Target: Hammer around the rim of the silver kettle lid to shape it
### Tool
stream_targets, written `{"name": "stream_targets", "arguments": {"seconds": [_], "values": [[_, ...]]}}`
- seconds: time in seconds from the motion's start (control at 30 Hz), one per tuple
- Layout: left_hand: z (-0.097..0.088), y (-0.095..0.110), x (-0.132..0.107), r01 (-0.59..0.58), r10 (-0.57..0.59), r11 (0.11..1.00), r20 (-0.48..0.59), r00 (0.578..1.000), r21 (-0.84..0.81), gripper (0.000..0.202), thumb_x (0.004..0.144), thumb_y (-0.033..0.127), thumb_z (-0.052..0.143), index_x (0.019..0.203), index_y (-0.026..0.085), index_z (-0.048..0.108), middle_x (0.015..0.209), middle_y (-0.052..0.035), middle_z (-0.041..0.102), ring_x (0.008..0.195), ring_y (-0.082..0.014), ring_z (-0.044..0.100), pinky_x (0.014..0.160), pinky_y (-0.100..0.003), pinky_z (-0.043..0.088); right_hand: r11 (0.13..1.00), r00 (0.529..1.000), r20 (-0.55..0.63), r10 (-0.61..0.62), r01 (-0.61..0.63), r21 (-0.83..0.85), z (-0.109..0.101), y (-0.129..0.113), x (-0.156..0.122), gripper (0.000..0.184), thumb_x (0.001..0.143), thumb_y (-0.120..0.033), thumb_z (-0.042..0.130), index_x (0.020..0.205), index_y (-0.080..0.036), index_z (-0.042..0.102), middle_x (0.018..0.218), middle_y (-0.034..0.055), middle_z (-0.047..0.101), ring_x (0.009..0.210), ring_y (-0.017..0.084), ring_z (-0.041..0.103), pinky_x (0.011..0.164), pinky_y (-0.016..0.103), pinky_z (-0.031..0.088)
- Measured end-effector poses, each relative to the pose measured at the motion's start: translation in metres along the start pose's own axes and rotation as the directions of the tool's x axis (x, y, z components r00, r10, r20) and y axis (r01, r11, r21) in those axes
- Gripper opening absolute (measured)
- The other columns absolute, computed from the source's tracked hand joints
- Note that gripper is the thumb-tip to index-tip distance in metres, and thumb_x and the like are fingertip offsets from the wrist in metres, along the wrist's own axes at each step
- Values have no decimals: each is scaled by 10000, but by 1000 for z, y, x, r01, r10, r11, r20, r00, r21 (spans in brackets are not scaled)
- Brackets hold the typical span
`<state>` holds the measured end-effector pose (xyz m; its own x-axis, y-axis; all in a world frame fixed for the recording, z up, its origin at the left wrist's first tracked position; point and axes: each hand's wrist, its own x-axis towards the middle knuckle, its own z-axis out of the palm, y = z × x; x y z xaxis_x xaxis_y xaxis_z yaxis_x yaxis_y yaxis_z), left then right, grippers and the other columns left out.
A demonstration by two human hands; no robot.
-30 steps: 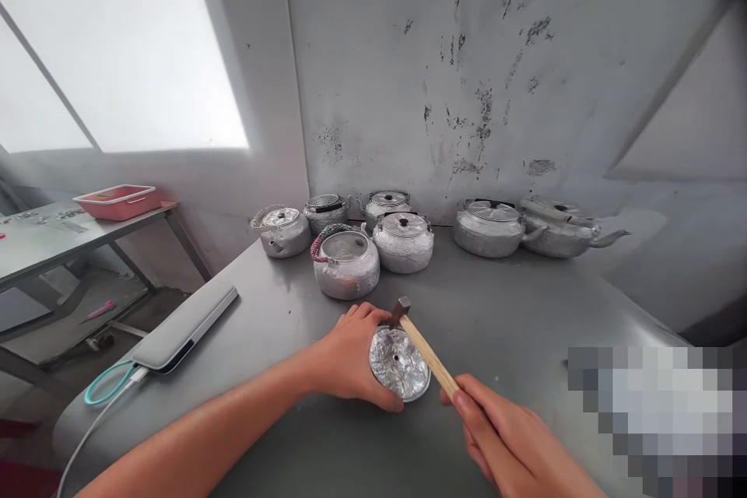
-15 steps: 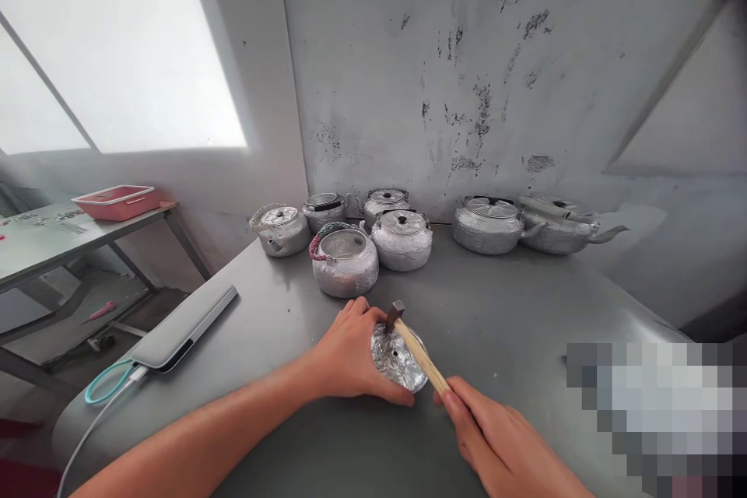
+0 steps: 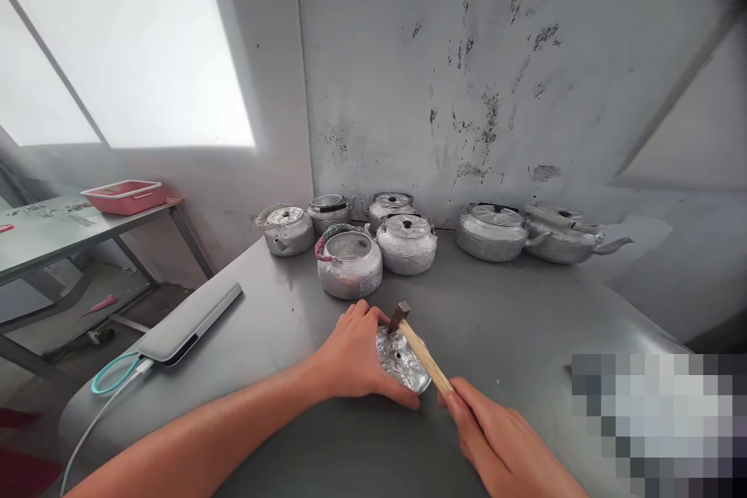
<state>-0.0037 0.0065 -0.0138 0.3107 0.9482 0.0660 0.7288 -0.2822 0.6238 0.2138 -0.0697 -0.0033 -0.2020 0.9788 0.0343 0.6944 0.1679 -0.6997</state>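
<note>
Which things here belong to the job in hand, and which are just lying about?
In use:
hammer, in the right hand
dented metal disc, in the left hand

Apparently just lying about:
kettles
gray device
white cable
pink basket

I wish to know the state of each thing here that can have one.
Left hand: gripping metal lid
Right hand: gripping hammer
Metal lid: knobless, centre hole bare
Hammer: held, head near lid's far edge
Wrapped-handle kettle: upright, open
Black-knobbed front kettle: upright, lid on
Leftmost kettle: upright, lid on
Pale device: cable plugged in
Pink basket: uncovered
</note>
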Motion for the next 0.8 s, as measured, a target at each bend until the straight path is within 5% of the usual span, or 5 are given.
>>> {"name": "stream_targets", "arguments": {"seconds": [0.8], "values": [[1,-3,0,0,0,1000,-3,1000,-9,944,387,738,836,1140,219,602,1093,-75,513,1073,-334,518,958,-470,468,988,994,-33,-105,101,-117,2,6,-2,377,1022,-455,326,783,-297,571,607,-7,666,544,211,623,555,286,447]]}}
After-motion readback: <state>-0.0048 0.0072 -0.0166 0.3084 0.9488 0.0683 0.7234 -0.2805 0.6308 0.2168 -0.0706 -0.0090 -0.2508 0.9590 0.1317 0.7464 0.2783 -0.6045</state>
